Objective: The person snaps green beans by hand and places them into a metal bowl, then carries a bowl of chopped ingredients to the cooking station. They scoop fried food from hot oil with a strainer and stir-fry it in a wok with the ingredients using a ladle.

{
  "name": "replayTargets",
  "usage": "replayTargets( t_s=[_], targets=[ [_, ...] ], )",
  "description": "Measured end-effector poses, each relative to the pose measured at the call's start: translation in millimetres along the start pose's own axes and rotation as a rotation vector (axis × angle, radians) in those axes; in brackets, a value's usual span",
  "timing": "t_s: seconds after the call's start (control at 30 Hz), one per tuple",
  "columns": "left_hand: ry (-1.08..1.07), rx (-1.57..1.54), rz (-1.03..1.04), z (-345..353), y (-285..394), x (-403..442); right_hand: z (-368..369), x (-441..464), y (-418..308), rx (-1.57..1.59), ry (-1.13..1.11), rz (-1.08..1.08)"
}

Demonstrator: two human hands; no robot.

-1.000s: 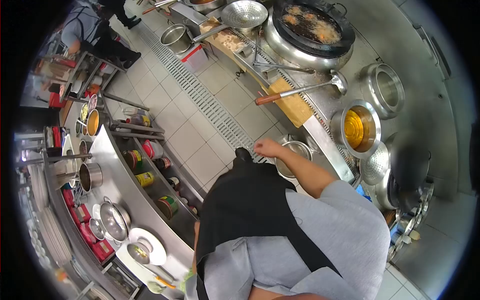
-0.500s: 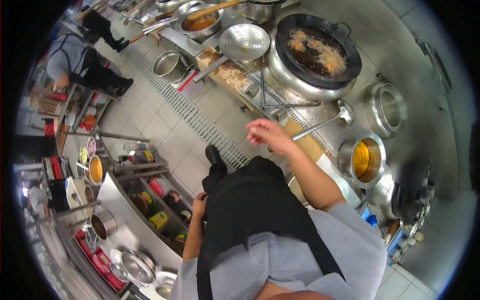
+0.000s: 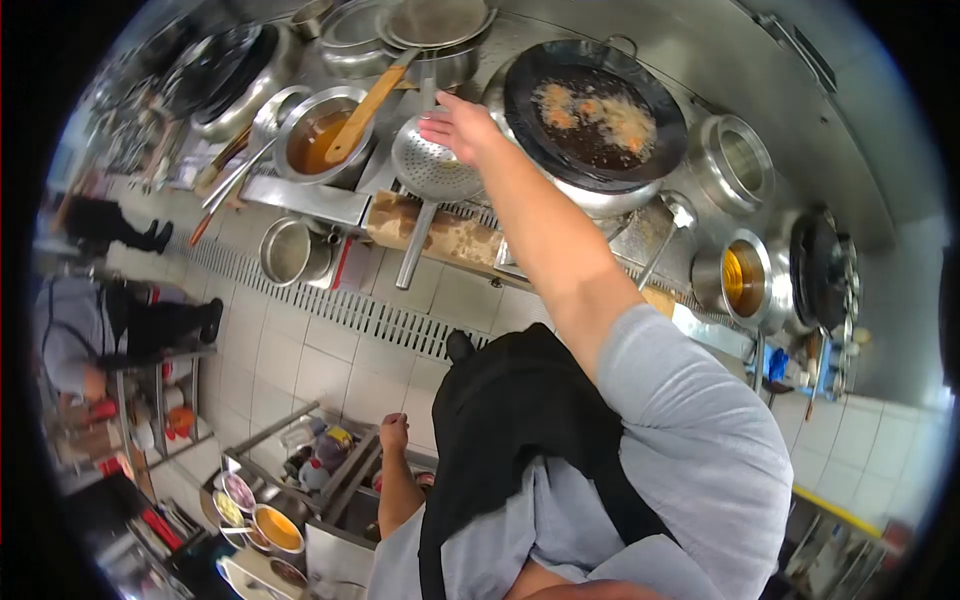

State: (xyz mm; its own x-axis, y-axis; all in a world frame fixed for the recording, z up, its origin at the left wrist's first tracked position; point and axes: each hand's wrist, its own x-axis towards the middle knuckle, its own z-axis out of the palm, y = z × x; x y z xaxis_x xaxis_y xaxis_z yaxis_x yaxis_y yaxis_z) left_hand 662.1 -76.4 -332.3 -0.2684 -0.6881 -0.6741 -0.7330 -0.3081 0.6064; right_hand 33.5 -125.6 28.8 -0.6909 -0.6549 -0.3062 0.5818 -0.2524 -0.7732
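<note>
1. At your far left, a co-worker in a grey top [image 3: 75, 330] stands beyond the metal drain grate [image 3: 350, 312] in the tiled floor.
2. Near left, a round metal bowl of orange sauce [image 3: 278, 528] sits among smaller containers.
3. Farther off, a round steel pot of orange-brown liquid [image 3: 306, 140] stands on the counter, a flat wooden paddle [image 3: 362, 118] slanting across it.
4. Your left hand [image 3: 394, 431] hangs low beside your black apron [image 3: 525, 425], its fingers curled into the palm.
5. The round, perforated steel strainer [image 3: 432, 182] lies between the pot and the wok, its handle pointing near, past the counter edge.
6. Your right hand [image 3: 458, 128] is over the strainer, fingers extended and parted; you cannot tell whether they touch it.
7. Right of that, a black metal wok [image 3: 655, 98] holds pieces frying in bubbling oil.
8. Farther right stands a steel pot of yellow oil [image 3: 738, 278].
</note>
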Motion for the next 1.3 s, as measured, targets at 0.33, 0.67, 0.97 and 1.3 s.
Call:
replayTargets(
  t_s=[0.33,0.67,0.97,1.3],
  targets=[
    [-0.295,0.558,0.374,16,108,79,-37,-1,-77,0.098,0.045,-0.092],
    [-0.52,0.585,0.771,154,165,93,-258,-282,-180,-0.801,0.676,-0.236],
    [-0.65,-0.038,0.063,360,233,20,-333,-311,-221,-1.501,0.613,-0.169],
    [-0.724,-0.601,-0.204,503,209,-6,-329,-285,-220,-0.68,0.251,0.361]
  ],
)
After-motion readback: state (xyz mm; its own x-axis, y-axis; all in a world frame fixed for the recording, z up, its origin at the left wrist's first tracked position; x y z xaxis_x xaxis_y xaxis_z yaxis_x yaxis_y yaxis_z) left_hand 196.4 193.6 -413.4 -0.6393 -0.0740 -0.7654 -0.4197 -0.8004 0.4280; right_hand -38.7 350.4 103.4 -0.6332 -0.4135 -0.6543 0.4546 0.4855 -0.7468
